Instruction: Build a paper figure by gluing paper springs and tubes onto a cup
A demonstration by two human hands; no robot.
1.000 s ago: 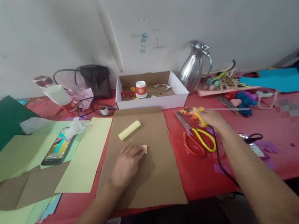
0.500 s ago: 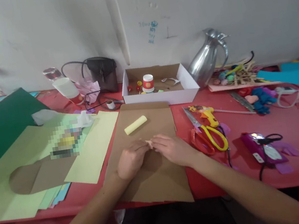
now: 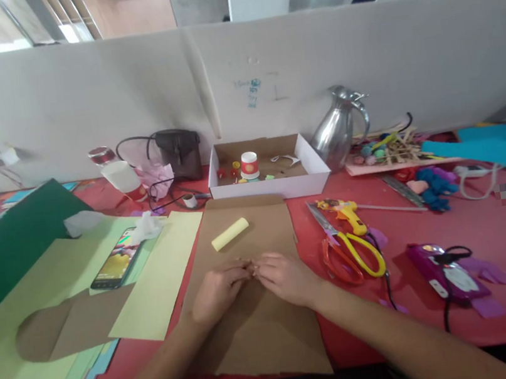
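My left hand (image 3: 218, 291) and my right hand (image 3: 285, 276) meet fingertip to fingertip over the middle of a brown cardboard sheet (image 3: 259, 328). Both pinch a small pale piece that is almost fully hidden between the fingers. A rolled pale yellow paper tube (image 3: 230, 234) lies on the sheet just beyond my hands. Yellow and red scissors (image 3: 352, 250) and a yellow glue gun (image 3: 344, 210) rest to the right of the sheet.
A white box (image 3: 271, 183) with a small red cup stands behind the sheet, and a steel jug (image 3: 341, 129) is at its right. A phone (image 3: 115, 267) lies on light green paper at the left. A purple device (image 3: 445, 268) with a cable is at the right.
My right hand left the glue gun and came across to join my left hand on the brown sheet. The head camera tilted up, so the partition's top now shows.
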